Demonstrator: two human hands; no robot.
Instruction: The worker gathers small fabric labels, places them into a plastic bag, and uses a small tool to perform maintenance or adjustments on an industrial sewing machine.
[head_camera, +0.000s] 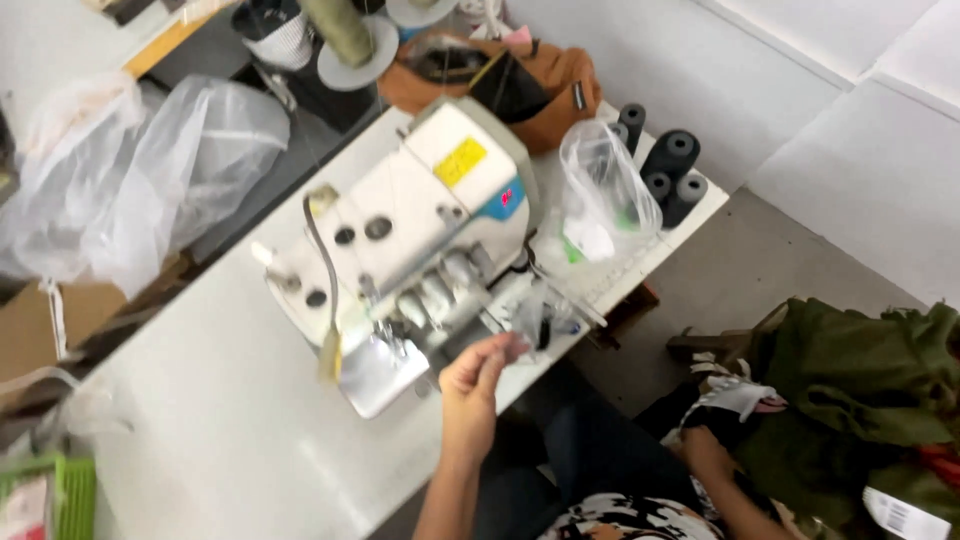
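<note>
A white table (220, 420) carries a cream overlock sewing machine (400, 250). The left hand (475, 380), fingers curled narrow, pinches at a small clear plastic bag (535, 320) just right of the machine; the right hand (705, 450) reaches into olive fabric (860, 380), grip hidden.

Bare forearms, dark trousers, black-and-white patterned top.

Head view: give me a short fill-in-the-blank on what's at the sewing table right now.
1. The left hand is raised at the front of the white ____ machine.
2. The dark thread cones stand at the table's far ____ corner.
3. The right hand reaches into a pile of ____ fabric.
4. A clear ____ bag stands beside the cones.

Missing words: sewing; right; green; plastic
</note>
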